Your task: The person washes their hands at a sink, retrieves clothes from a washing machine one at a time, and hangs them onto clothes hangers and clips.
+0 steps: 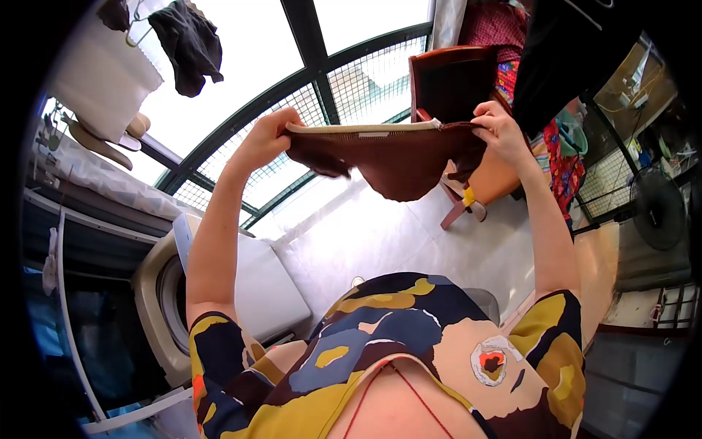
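Observation:
A brown garment (398,164) with a cream edge along its top is stretched out in front of me at arm's length. My left hand (269,137) pinches its upper left corner. At the upper right corner, the fingers of my right hand (499,133) are closed on the cloth. The fabric hangs down between both hands, longest in the middle, and a small pale label shows near the top edge. Its exact kind I cannot make out.
On the left stands a front-loading washing machine (263,293). A dark garment (188,47) and a pale cloth (110,73) hang by the windows. Beyond the brown garment is a wooden chair (447,84) with clothes near it. A black fan (657,208) is at the right.

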